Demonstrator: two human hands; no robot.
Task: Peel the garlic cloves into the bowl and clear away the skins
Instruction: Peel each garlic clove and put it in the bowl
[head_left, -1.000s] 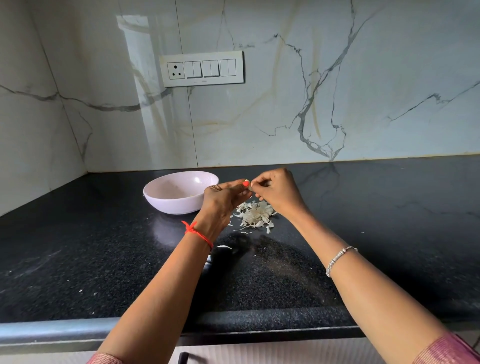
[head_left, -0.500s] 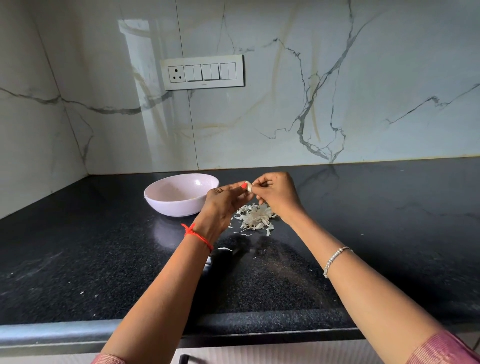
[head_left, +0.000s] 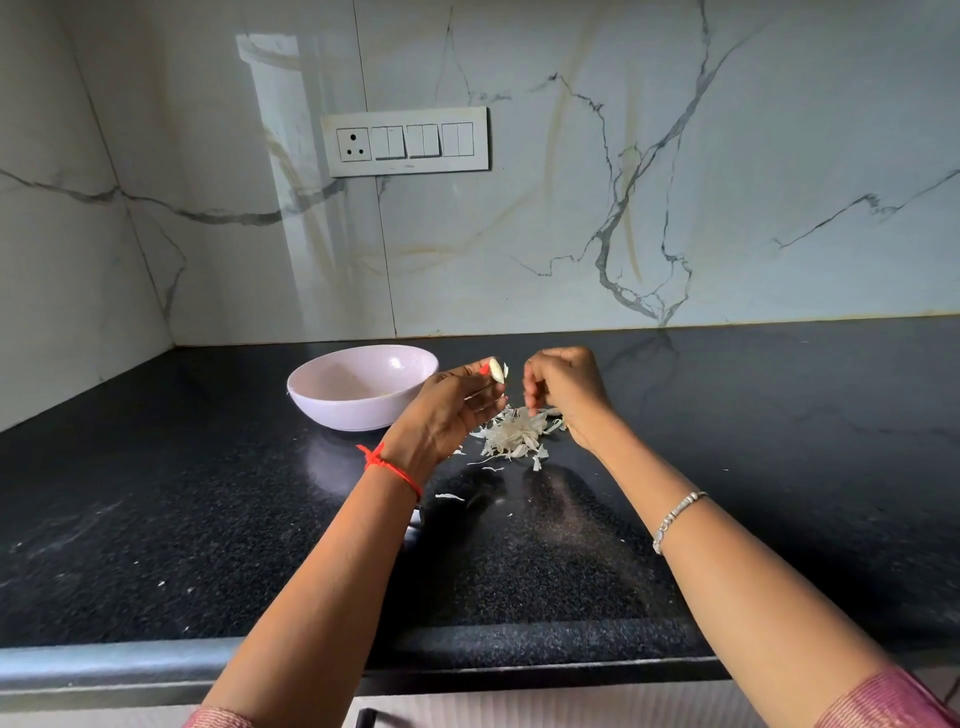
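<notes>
Just left of centre frame, the left hand (head_left: 447, 410) has its grip pinched on a garlic clove (head_left: 497, 370), held up at the fingertips. The clove is pale and mostly bare, though a wisp of skin seems to cling to its right edge. The right hand (head_left: 569, 387) hangs just beside it, fingers curled down over the pile of skins (head_left: 517, 434) on the black table (head_left: 727, 467). Whether that grip pinches a scrap I cannot tell. The bowl (head_left: 337, 410) sits just left of the left hand. I'd pick off any last shred over the pile, then drop the clove into the bowl with a short move left. Stray flakes (head_left: 449, 497) lower in the frame will want gathering afterwards.
</notes>
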